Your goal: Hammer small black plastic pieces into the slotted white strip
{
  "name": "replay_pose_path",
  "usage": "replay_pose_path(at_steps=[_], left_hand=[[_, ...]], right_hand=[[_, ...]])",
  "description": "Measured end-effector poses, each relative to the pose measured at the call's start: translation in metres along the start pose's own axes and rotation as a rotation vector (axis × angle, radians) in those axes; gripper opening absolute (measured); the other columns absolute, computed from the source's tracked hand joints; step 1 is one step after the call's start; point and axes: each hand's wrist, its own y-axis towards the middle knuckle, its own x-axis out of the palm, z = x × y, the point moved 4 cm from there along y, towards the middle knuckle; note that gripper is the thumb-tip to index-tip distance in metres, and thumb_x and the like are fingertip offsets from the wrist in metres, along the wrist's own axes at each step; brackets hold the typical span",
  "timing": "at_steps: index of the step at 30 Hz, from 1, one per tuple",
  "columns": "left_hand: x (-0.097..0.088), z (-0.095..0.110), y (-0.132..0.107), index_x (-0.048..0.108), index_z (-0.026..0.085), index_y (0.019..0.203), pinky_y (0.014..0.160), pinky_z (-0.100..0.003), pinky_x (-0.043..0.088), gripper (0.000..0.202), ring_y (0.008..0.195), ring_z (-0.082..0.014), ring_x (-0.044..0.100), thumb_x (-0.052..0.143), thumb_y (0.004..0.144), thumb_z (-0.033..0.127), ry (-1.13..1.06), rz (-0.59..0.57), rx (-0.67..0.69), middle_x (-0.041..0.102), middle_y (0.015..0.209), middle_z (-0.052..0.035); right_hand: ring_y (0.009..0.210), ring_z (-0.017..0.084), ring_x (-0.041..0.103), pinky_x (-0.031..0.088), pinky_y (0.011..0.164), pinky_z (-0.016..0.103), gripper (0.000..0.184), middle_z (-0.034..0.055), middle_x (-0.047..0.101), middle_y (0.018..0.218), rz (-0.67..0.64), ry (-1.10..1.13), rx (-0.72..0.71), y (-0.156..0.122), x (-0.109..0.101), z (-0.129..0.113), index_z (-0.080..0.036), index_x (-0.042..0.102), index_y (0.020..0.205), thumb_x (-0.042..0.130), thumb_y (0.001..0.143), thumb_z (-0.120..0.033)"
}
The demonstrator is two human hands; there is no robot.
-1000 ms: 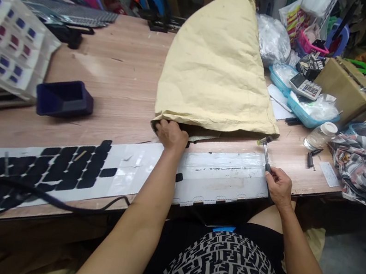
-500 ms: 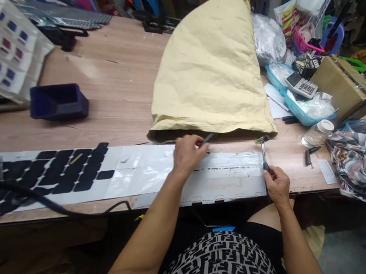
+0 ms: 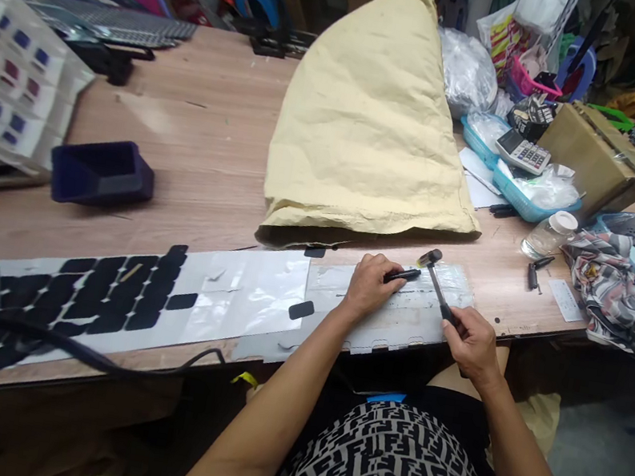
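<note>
My right hand (image 3: 474, 341) is closed round the dark grip of a small hammer (image 3: 438, 287). The hammer's head is raised toward the far left, close to my left hand. My left hand (image 3: 369, 283) is closed on a short black rod-shaped part (image 3: 405, 275), whose end points right, near the hammer head. Both hands are over a worn, tape-covered white board (image 3: 400, 325) at the table's near edge. Left of it, a white sheet (image 3: 248, 291) carries rows of black rounded pads (image 3: 154, 288). One loose pad (image 3: 300, 310) lies near my left forearm.
A big yellow paper sack (image 3: 374, 117) lies beyond the board. A dark blue tray (image 3: 102, 173) and a white rack (image 3: 4, 72) stand left. On the right are a jar (image 3: 549, 235), a patterned cloth (image 3: 628, 294), blue baskets and a cardboard box (image 3: 602, 156). A black cable (image 3: 107, 364) crosses the near left edge.
My left hand has moved right along the board with the black part, uncovering loose pads. The hammer and my right hand have shifted left, bringing the head closer to the part.
</note>
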Motion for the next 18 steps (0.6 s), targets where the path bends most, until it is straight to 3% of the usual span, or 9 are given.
replay_pose_path(at_steps=[8, 18], left_hand=[[0.001, 0.001, 0.001, 0.076, 0.023, 0.102, 0.087, -0.039, 0.043, 0.019, 0.096, -0.0248, 0.053, 0.071, 0.086, 0.029, -0.005, -0.011, -0.008, 0.065, 0.091, -0.0049], [0.001, 0.001, 0.001, 0.076, 0.024, 0.103, 0.089, -0.039, 0.043, 0.019, 0.096, -0.0248, 0.053, 0.07, 0.086, 0.029, -0.015, -0.008, -0.012, 0.066, 0.091, -0.0043]], right_hand=[[0.068, 0.017, 0.057, 0.048, 0.066, 0.03, 0.02, 0.0032, 0.062, 0.076, -0.022, -0.109, -0.058, -0.004, 0.004, -0.011, -0.022, 0.072, 0.101, 0.055, 0.092, -0.031], [0.07, 0.017, 0.059, 0.049, 0.068, 0.03, 0.021, 0.0035, 0.063, 0.078, -0.071, -0.054, -0.084, -0.003, 0.012, -0.023, -0.023, 0.072, 0.102, 0.055, 0.092, -0.031]])
